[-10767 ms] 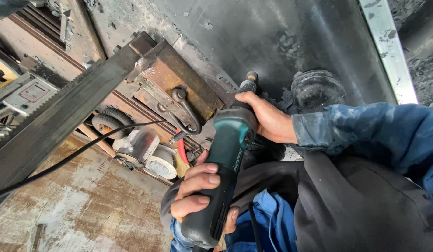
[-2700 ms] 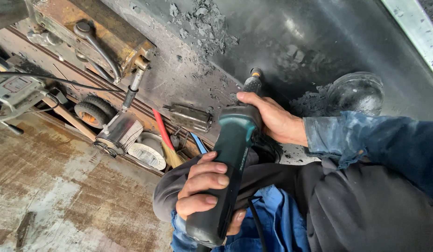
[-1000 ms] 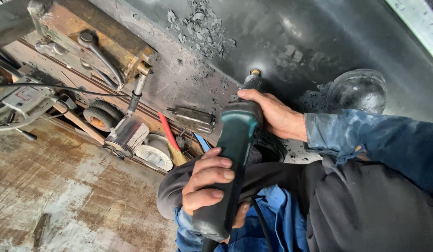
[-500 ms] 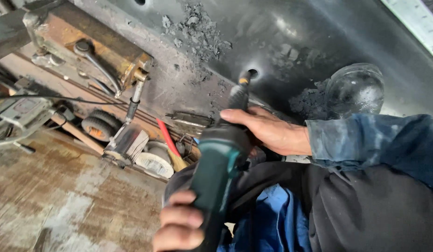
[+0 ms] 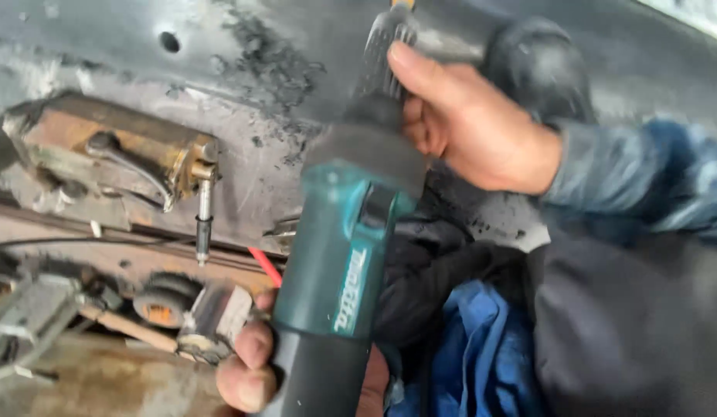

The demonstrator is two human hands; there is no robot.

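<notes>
Grinder's coming up closer now: left hand (image 5: 254,371) gripping the teal power tool (image 5: 339,270) body, right hand (image 5: 467,127) clamping its black side handle (image 5: 385,46) (rusty bracket (image 5: 111,154) off left).

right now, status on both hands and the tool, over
Left hand grips the teal power tool at its dark handle. Right hand clasps the tool's front end. Tool nose points at the dark metal panel; nothing between.
</notes>
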